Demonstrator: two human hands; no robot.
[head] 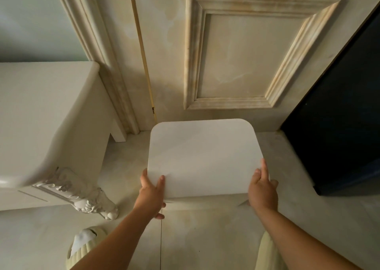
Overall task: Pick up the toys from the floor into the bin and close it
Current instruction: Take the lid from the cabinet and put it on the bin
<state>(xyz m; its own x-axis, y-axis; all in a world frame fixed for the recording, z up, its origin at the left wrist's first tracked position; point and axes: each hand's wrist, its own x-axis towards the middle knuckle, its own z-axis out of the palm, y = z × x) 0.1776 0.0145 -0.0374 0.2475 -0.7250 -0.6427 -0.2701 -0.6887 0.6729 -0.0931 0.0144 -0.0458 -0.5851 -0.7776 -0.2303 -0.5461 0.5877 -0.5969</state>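
The white lid (pixel 203 156) is in the middle of the frame, its far edge near the door (pixel 246 53). The left hand (pixel 152 193) grips its near left corner, and the right hand (pixel 262 189) grips its near right corner. Floor (pixel 127 156) shows on both sides.

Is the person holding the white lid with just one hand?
No, the left hand and the right hand each grip a near corner of the lid.

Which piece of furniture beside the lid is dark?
The cabinet right of the lid: it is near-black, while the carved table on the left is cream.
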